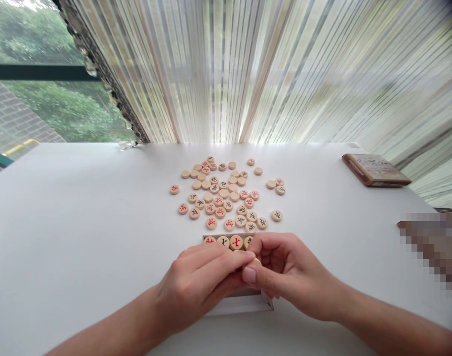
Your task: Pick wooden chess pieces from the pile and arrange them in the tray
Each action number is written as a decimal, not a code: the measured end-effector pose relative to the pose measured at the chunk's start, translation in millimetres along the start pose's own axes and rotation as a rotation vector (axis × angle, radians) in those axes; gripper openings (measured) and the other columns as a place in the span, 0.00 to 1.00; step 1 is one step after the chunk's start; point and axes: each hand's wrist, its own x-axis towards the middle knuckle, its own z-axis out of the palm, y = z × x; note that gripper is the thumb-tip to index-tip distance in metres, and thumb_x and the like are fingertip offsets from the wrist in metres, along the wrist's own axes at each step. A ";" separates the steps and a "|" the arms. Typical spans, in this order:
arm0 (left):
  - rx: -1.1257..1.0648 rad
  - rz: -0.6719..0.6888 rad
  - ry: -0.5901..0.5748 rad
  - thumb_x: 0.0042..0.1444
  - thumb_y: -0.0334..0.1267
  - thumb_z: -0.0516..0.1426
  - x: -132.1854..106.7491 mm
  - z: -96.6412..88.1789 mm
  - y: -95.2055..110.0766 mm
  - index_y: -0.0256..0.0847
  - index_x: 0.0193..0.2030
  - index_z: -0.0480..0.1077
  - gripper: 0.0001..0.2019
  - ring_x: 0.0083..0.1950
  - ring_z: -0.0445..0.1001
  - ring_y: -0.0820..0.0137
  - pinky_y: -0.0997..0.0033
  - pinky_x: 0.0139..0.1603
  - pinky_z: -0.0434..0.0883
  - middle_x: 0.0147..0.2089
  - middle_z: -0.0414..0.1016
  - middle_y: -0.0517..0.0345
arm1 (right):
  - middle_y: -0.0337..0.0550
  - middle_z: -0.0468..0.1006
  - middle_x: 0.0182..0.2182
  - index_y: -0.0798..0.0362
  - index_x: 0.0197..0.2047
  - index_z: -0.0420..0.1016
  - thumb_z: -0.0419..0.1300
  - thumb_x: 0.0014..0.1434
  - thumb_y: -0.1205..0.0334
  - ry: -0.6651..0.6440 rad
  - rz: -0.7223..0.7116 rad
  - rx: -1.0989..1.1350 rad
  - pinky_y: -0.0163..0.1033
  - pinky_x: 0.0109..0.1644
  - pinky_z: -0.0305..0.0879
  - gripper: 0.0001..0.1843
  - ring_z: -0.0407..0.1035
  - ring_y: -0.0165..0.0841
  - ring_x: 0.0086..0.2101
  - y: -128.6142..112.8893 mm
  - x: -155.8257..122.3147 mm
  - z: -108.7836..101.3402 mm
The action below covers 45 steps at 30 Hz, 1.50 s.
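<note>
My right hand [298, 277] pinches a pale round wooden xiangqi piece [257, 263] between thumb and fingers, low over an open box. My left hand [199, 279] lies across the box, fingers pressed together, their tips meeting the right hand's fingertips. What sits under the left fingers is hidden. Along the far side of the box [244, 301] stands a row of pieces, among them a red-marked piece [236, 242] and a black-marked piece [223, 242]. Both hands cover most of the box's inside.
Many loose xiangqi pieces [224, 194] lie scattered beyond the box on the white table [100, 222], some face up, some blank side up. A flat brown-edged box [377, 169] rests at the back right. A blurred-out item [436, 247] lies at the right edge. String curtains [226, 69] hang behind.
</note>
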 end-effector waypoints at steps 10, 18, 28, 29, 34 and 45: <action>-0.103 -0.086 0.009 0.64 0.30 0.67 2.6 -4.1 1.1 0.30 0.52 0.78 0.11 0.33 0.79 0.74 0.80 0.39 0.78 0.36 0.83 0.53 | 0.37 0.75 0.23 0.58 0.34 0.75 0.75 0.60 0.57 -0.045 0.007 0.018 0.27 0.25 0.62 0.16 0.65 0.23 0.21 -2.9 -2.7 -4.2; -0.126 -0.108 0.003 0.64 0.30 0.67 2.2 -5.5 1.3 0.31 0.53 0.78 0.12 0.33 0.79 0.75 0.81 0.40 0.78 0.36 0.83 0.54 | 0.39 0.77 0.24 0.58 0.34 0.74 0.74 0.61 0.57 -0.077 0.004 0.078 0.27 0.25 0.68 0.16 0.70 0.23 0.21 0.2 -2.4 -6.9; -0.150 -0.129 0.006 0.64 0.29 0.66 3.5 -6.7 0.5 0.33 0.53 0.77 0.12 0.34 0.79 0.75 0.81 0.40 0.78 0.37 0.83 0.54 | 0.41 0.80 0.28 0.58 0.39 0.75 0.72 0.65 0.59 -0.147 -0.031 0.182 0.26 0.27 0.72 0.12 0.74 0.23 0.23 4.9 -2.0 -9.7; -0.151 -0.132 0.007 0.64 0.29 0.66 3.9 -6.9 0.8 0.33 0.53 0.77 0.12 0.33 0.79 0.75 0.81 0.40 0.78 0.37 0.83 0.54 | 0.41 0.80 0.28 0.58 0.39 0.75 0.72 0.64 0.59 -0.151 -0.034 0.185 0.26 0.27 0.72 0.12 0.74 0.23 0.23 4.9 -1.8 -9.9; -0.180 -0.147 0.020 0.65 0.31 0.66 4.4 -6.8 0.6 0.35 0.53 0.78 0.11 0.32 0.79 0.75 0.81 0.38 0.78 0.36 0.83 0.55 | 0.43 0.81 0.28 0.58 0.41 0.77 0.72 0.64 0.56 -0.172 -0.045 0.185 0.29 0.28 0.73 0.14 0.75 0.26 0.24 4.6 -2.0 -11.1; -0.215 -0.213 0.050 0.60 0.29 0.69 8.4 -5.6 -2.3 0.35 0.49 0.79 0.12 0.35 0.78 0.72 0.75 0.37 0.76 0.37 0.82 0.54 | 0.39 0.79 0.27 0.55 0.41 0.81 0.70 0.65 0.64 -0.035 -0.233 -0.131 0.30 0.30 0.70 0.04 0.71 0.26 0.25 -2.3 -4.3 -9.3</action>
